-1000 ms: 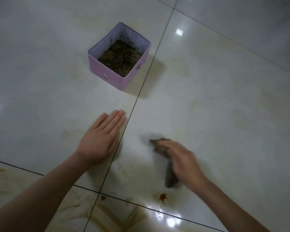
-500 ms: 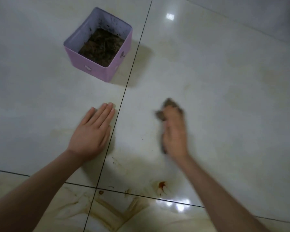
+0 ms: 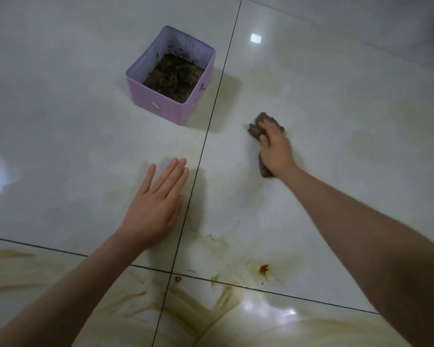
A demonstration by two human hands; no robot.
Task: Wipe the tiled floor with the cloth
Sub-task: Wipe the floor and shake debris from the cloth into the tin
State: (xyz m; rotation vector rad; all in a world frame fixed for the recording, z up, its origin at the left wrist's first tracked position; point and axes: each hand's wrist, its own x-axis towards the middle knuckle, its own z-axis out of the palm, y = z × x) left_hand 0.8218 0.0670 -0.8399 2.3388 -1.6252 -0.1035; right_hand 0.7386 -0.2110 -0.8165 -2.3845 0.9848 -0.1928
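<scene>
A dirty brown cloth (image 3: 260, 128) lies on the glossy white tiled floor (image 3: 336, 171), right of the dark grout line. My right hand (image 3: 276, 149) covers its middle and presses it to the tile, fingers curled over it; cloth shows beyond the fingertips and under the wrist. My left hand (image 3: 156, 206) lies flat on the neighbouring tile, fingers straight and together, holding nothing. Brown streaks and a small rust-coloured spot (image 3: 264, 268) mark the floor near me.
A square pink tin (image 3: 161, 106) holding dark soil stands on the left tile, just left of the grout line and beyond my left hand. Muddy smears (image 3: 191, 306) spread over the nearest tiles.
My right hand has pushed the cloth away from me across the tile, from near the stained patch to level with the pink tin. My left hand has stayed flat on the floor.
</scene>
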